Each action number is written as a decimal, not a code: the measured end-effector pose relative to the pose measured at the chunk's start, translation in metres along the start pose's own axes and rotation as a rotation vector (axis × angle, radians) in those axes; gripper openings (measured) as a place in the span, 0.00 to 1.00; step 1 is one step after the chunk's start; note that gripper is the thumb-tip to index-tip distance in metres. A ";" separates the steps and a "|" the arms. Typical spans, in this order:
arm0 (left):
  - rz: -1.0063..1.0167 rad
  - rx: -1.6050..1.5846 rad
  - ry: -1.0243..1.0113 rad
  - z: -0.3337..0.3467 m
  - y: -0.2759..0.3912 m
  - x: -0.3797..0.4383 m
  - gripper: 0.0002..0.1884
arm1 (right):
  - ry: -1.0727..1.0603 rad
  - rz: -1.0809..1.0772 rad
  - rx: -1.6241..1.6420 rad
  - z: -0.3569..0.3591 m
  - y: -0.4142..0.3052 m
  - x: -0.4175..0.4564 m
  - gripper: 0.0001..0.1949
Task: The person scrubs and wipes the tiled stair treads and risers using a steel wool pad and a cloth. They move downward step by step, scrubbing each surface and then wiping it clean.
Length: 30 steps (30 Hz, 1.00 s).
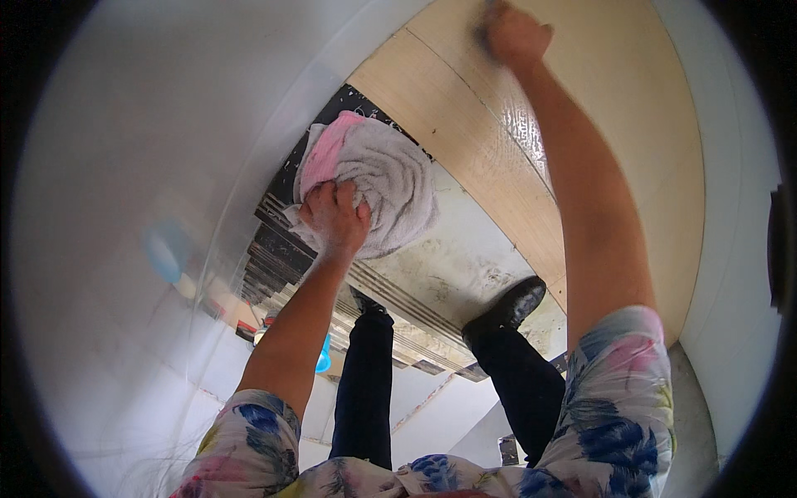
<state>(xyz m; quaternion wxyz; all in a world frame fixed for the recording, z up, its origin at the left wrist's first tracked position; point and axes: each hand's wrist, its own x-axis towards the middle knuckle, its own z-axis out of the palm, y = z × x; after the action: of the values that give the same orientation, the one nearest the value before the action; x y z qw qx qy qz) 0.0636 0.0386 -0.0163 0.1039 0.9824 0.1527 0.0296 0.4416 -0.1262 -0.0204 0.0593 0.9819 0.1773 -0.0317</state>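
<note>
My left hand (336, 215) rests on a bunched, damp-looking grey towel (392, 180) with a pink band, its fingers curled into the folds. The towel lies over a dark edge and a pale, stained stair tread. At the top of the view my right hand (517, 34) is closed around a dark, blurred object pressed against a light wood-look board (622, 137); what the object is cannot be told. A wet, shiny patch shows on the board beside my right forearm.
Below the towel, steps with grooved edges (411, 308) descend under my black shoes (507, 311). A smooth pale wall (155, 124) runs along the left, another (735, 218) along the right. A blue plastic container (323, 355) stands lower down, partly behind my left forearm.
</note>
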 end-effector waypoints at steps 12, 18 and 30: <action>-0.027 0.044 -0.140 -0.001 0.004 0.004 0.19 | 0.068 -0.072 0.080 -0.002 -0.019 -0.013 0.07; 0.072 0.113 0.058 0.007 -0.019 -0.007 0.20 | 0.040 -0.205 0.204 0.010 -0.142 -0.093 0.06; 0.128 0.094 0.089 0.010 -0.001 -0.002 0.22 | 0.173 0.791 0.214 0.060 0.100 -0.352 0.05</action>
<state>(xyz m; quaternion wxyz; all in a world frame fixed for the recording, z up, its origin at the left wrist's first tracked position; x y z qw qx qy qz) 0.0624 0.0369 -0.0258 0.0490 0.9916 0.0951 0.0724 0.1454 -0.3477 -0.0400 -0.0506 0.9739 -0.2137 0.0580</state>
